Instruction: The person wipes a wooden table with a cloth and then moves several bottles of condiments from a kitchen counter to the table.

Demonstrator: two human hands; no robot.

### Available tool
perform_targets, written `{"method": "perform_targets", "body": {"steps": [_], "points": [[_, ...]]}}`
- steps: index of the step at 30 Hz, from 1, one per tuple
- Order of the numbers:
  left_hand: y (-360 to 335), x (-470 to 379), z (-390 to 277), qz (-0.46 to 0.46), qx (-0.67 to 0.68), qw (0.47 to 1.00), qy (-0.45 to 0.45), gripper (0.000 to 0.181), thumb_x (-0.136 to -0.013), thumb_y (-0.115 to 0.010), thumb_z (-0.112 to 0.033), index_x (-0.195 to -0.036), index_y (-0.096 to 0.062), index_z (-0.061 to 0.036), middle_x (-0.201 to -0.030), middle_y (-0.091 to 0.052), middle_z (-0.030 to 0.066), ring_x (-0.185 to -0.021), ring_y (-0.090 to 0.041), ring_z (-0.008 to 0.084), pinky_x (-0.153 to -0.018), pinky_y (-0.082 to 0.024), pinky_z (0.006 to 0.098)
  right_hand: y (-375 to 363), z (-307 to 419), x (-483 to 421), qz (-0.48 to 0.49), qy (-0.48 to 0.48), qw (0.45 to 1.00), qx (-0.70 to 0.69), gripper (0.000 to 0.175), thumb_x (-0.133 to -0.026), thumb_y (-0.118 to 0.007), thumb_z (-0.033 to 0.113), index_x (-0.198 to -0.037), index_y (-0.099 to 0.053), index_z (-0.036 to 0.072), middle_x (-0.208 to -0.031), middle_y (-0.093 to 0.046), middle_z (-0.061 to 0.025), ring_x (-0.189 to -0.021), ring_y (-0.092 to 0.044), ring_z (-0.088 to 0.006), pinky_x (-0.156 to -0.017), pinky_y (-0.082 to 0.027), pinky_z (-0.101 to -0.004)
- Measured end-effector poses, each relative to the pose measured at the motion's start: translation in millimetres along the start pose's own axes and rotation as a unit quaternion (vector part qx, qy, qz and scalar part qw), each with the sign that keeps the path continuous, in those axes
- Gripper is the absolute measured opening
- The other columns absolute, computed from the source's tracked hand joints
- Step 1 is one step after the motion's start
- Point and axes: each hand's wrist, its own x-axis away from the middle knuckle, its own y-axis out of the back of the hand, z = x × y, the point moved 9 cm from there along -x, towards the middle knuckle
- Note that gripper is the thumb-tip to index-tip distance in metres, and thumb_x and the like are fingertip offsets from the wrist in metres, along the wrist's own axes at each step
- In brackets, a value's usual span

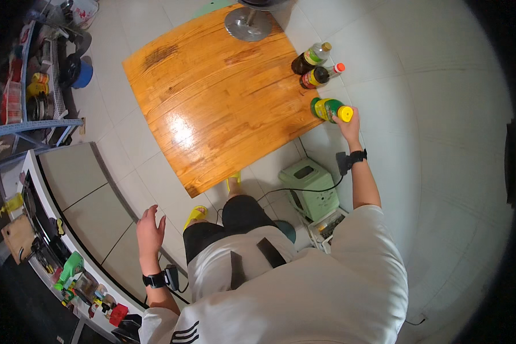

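My right hand (348,123) grips a green bottle (329,108) with a yellow cap, near its top. The bottle stands at the right edge of a wooden table (223,99), close to the tiled wall. Beyond it on the same edge are a dark sauce bottle with a red cap (314,78) and a dark bottle with a tan cap and green label (311,58). My left hand (151,230) hangs in the air, fingers apart and holding nothing, between the table's near corner and the kitchen counter. Each wrist wears a black strap with a small cabled device.
A round metal base (248,26) stands on the table's far edge. Below the near right corner sits a light green plastic stool or box (311,187). The counter (107,279) on my left carries kitchen items; a blue metal rack (30,127) stands further off.
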Motion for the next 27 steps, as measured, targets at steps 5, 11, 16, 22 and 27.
{"method": "perform_targets", "body": {"steps": [5,11,16,22,27], "points": [[-2,2,-4,0.008,0.01,0.999,0.048,0.037,-0.084,-0.068,-0.014,-0.117,-0.058,-0.004,-0.107,-0.066,0.0155,-0.092,-0.064,0.0322,-0.08,-0.049,0.0419,-10,-23,-55,-0.039,0.063,0.99,0.122,0.056,-0.063,-0.087,0.011,-0.108,-0.055,0.005,-0.099,-0.063,-0.0155,-0.091,-0.06,-0.0343,-0.081,-0.049,-0.0405],[-1,-3,-18,0.013,-0.006,0.998,0.057,0.036,-0.083,-0.068,-0.013,-0.117,-0.058,-0.0046,-0.105,-0.067,0.0143,-0.089,-0.064,0.0305,-0.08,-0.049,0.041,-31,-48,-85,-0.017,0.052,0.994,0.099,0.057,-0.067,-0.086,0.013,-0.115,-0.055,0.005,-0.102,-0.065,-0.0119,-0.094,-0.063,-0.0251,-0.084,-0.05,-0.0354],[-7,-4,-25,0.012,0.003,0.998,0.067,0.037,-0.084,-0.067,-0.013,-0.119,-0.058,-0.005,-0.105,-0.067,0.0132,-0.088,-0.065,0.0286,-0.081,-0.049,0.0395,-35,-57,-96,-0.015,0.013,0.997,0.078,0.059,-0.064,-0.086,0.009,-0.115,-0.056,0.003,-0.103,-0.067,-0.0124,-0.094,-0.064,-0.0256,-0.085,-0.051,-0.0353],[-11,-6,-34,0.007,-0.004,1.0,0.026,0.038,-0.082,-0.069,-0.009,-0.118,-0.057,-0.0052,-0.104,-0.067,0.0148,-0.086,-0.065,0.0299,-0.074,-0.052,0.0399,-32,-64,-97,-0.048,0.01,0.998,0.035,0.057,-0.065,-0.086,0.008,-0.114,-0.057,0.002,-0.103,-0.067,-0.0112,-0.094,-0.065,-0.0222,-0.085,-0.051,-0.0342],[-10,-11,-32,0.006,-0.001,1.0,0.022,0.036,-0.083,-0.068,-0.008,-0.117,-0.057,-0.0047,-0.102,-0.067,0.015,-0.086,-0.065,0.03,-0.074,-0.053,0.0402,-29,-64,-97,-0.082,0.015,0.996,0.01,0.059,-0.064,-0.087,0.01,-0.114,-0.057,0.002,-0.104,-0.067,-0.0111,-0.094,-0.065,-0.0219,-0.084,-0.052,-0.0338]]}}
